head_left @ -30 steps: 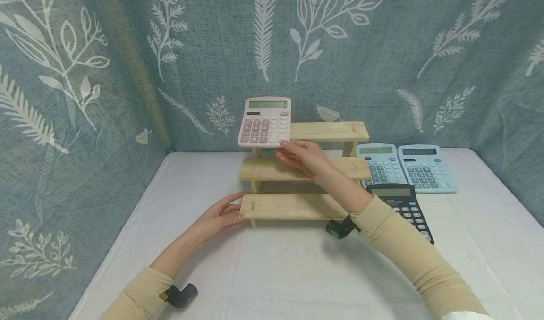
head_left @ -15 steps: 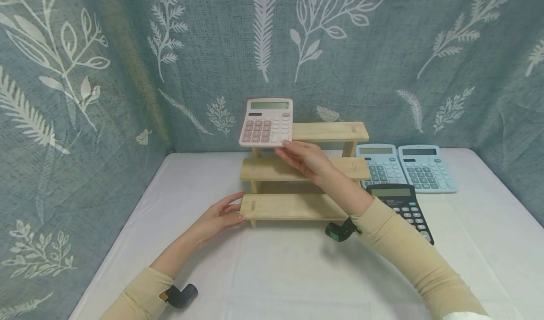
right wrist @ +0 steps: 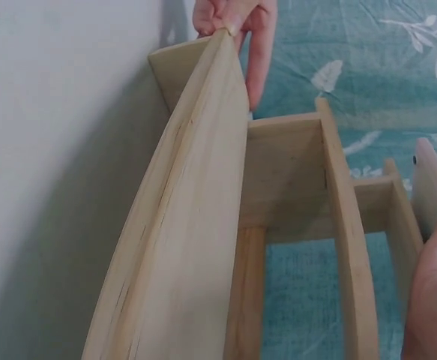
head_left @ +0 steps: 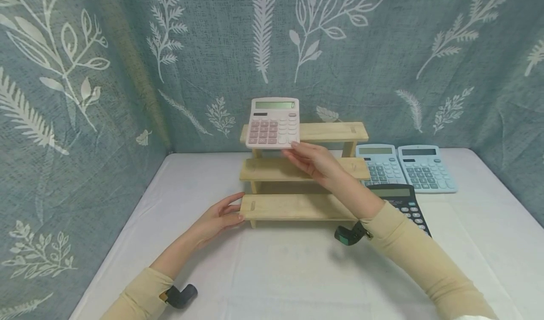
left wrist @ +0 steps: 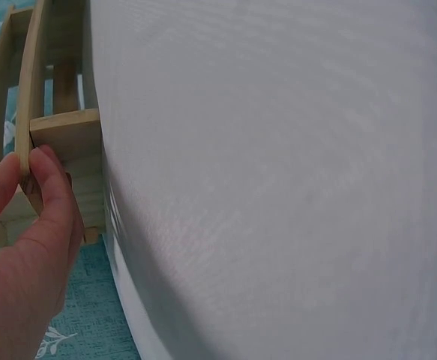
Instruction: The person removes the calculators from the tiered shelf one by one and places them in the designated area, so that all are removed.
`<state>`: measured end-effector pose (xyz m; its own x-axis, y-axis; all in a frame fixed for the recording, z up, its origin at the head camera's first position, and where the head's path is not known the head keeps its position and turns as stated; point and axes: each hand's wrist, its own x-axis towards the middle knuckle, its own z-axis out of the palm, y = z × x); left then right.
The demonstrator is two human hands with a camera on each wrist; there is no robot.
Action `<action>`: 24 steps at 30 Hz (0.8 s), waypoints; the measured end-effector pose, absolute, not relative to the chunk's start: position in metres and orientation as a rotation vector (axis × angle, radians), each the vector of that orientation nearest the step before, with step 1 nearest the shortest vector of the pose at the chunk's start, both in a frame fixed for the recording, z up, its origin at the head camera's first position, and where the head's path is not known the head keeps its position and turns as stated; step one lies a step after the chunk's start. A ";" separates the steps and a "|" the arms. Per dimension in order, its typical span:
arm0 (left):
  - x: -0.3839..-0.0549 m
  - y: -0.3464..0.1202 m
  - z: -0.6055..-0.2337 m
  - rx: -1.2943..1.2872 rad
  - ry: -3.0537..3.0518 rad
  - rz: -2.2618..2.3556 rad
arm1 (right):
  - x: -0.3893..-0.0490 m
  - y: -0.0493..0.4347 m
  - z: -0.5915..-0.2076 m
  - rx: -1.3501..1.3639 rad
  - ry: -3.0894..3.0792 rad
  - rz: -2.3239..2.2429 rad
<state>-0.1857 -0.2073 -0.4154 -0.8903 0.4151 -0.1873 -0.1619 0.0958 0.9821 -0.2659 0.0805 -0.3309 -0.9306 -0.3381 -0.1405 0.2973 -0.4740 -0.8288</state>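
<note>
A pink-and-white calculator (head_left: 273,124) leans in front of the left part of the top board of a three-step wooden display stand (head_left: 293,206). My right hand (head_left: 318,162) pinches its lower right corner, display and keys facing me. In the right wrist view only the side of the calculator (right wrist: 432,184) shows, beside my right hand (right wrist: 434,289). My left hand (head_left: 216,220) holds the left end of the stand's lowest board. The left wrist view shows thumb and fingers of this hand (left wrist: 34,247) pinching the board's edge.
Two light blue calculators, one left (head_left: 380,164) and one right (head_left: 427,169), lie right of the stand. A black calculator (head_left: 399,198) lies before them, partly covered by my right sleeve (head_left: 408,244). A patterned blue-green curtain (head_left: 204,51) hangs behind the white-covered table (head_left: 297,273).
My right hand has shifted the pink-and-white calculator a little to the right, uncovering the left end of the top board. My left hand has stayed in place.
</note>
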 end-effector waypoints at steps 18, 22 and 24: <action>-0.186 -0.206 -0.414 0.266 1.976 1.833 | -0.240 0.118 -0.332 -0.150 1.422 -2.367; -0.185 -0.206 -0.413 0.270 1.977 1.836 | -0.233 0.127 -0.334 -0.145 1.440 -2.344; -0.185 -0.206 -0.413 0.272 1.979 1.834 | -0.230 0.131 -0.335 -0.145 1.449 -2.335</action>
<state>-0.1853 -0.2057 -0.4129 -0.8899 0.4216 -0.1744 -0.1417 0.1078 0.9840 -0.2296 0.1309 -0.3351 -0.9197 -0.3758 -0.1139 0.2690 -0.3916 -0.8799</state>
